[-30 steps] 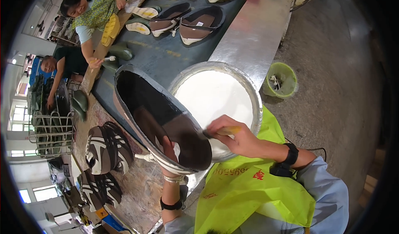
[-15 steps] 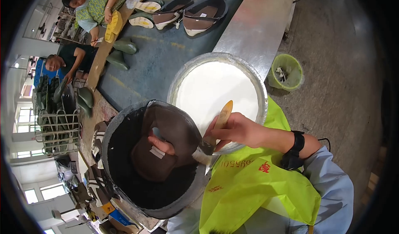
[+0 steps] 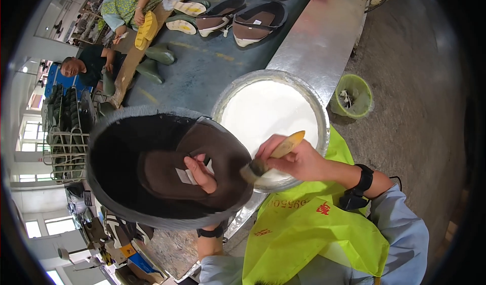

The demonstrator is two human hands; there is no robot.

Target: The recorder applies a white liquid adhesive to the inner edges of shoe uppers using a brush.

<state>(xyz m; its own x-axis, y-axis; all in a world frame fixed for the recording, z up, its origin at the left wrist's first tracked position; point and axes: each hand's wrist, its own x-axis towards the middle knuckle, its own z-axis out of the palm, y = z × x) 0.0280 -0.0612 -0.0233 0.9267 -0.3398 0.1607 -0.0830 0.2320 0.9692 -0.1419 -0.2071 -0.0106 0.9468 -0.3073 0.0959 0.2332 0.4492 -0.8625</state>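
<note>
My left hand (image 3: 203, 175) is closed on a large dark shoe upper (image 3: 152, 156), black inside with a brown lining part and a white label. Only its thumb shows, inside the upper beside the label; the other fingers are hidden. My right hand (image 3: 298, 158) grips a paintbrush (image 3: 289, 143) by its yellow wooden handle. The brush's bristles (image 3: 251, 172) are at the upper's right rim; motion blur leaves contact unclear. Just beyond, a round metal basin (image 3: 324, 118) holds white liquid (image 3: 273, 110), partly covered from view by the upper and my right hand.
Several brown shoe uppers (image 3: 258, 24) and pale soles lie on the blue work surface (image 3: 197, 74), near green shoe lasts (image 3: 161, 55). A green bin (image 3: 352, 96) stands on the floor at right. Two people work at far left, one holding a yellow last-shaped piece (image 3: 147, 30).
The upper has been lifted and tilted, shifting up and to the left, so my left wrist now shows below it. The brush has moved up a little, its handle tilting further right.
</note>
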